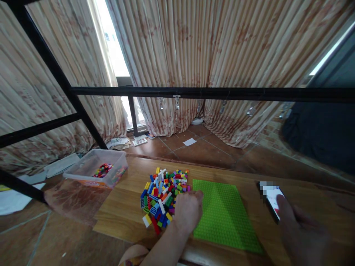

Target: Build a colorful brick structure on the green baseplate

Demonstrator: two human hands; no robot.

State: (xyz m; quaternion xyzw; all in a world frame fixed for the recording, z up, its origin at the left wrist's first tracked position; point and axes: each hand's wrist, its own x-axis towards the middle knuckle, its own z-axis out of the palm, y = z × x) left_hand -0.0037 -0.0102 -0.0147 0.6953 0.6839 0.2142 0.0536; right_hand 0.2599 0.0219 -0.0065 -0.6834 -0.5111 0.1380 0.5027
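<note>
My left hand [188, 208] is closed, with its fingers curled inward. It is over the right side of a heap of toy building bricks [162, 194] and the left edge of a green studded baseplate [222, 214]. Whatever its fingers may hold is hidden. At the right, my right hand [302, 232] is blurred and grips the lower end of a phone [270, 199]. The thumb lies over the phone's lit screen, and the other fingers are hard to make out. The bricks are loose and of many colours.
A clear plastic box [94, 181] with small coloured pieces stands left of the wooden table [122, 210]. Black metal bars [177, 91] cross the view beyond it. Patterned curtains [172, 48] hang at the back. Papers [189, 142] lie on the tiled floor.
</note>
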